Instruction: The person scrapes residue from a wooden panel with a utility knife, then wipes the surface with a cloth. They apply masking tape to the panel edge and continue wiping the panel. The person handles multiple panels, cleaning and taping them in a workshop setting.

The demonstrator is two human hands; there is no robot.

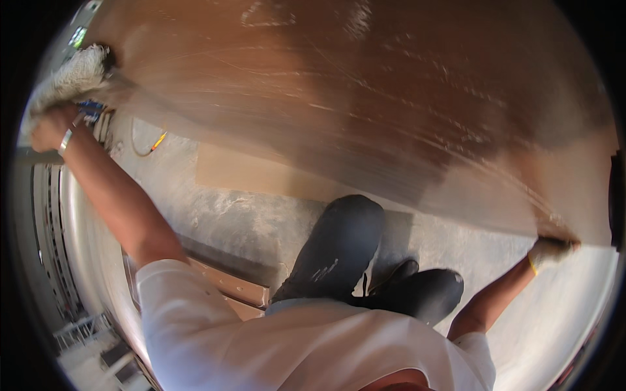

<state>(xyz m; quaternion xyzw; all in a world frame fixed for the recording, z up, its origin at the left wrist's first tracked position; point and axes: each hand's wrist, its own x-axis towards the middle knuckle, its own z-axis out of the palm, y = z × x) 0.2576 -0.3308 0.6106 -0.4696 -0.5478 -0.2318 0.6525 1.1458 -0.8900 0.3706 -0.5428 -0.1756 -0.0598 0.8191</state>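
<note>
A large, scratched brown sheet (365, 98) with a glossy surface fills the upper part of the view, tilted above the floor. At its left end my left hand (53, 127), with a silver band at the wrist, is closed around a shaggy white cloth-like thing (78, 73). The far end of that shaggy thing meets the sheet's left corner; its exact kind is unclear. At the sheet's lower right corner, my right hand (553, 251) in a pale glove with a yellow cuff grips the edge. Its fingertips are partly hidden and blurred.
Under the sheet a flat tan board (254, 171) lies on the grey concrete floor (228, 215). A hose with a yellow-orange fitting (158, 141) lies at the left. Brown metal panels (238, 285) rest beside my legs (339, 247). Slatted metal racking (49, 228) stands along the left side.
</note>
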